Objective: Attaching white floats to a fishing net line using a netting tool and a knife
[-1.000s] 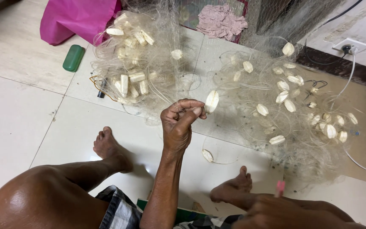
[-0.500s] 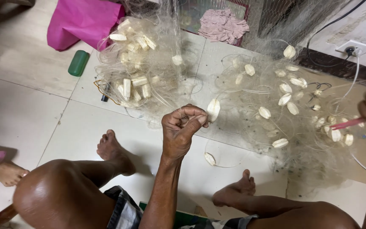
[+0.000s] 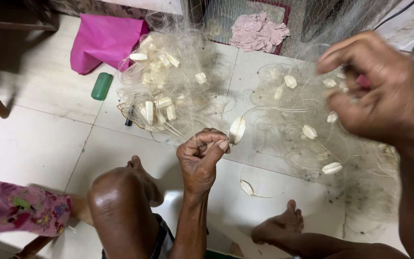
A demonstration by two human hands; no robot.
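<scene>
Right hand risen close, curled, contents unclear; left hand pinches net line, float beside.

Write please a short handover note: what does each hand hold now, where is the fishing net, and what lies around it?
Left hand: shut, pinching net line beside one white float.
Right hand: raised near the camera, fingers curled around something pink; grip unclear.
Fishing net: spread on the tile floor, with a bundled pile of floats at upper left.
Nearby: green bottle, pink cloth.
</scene>
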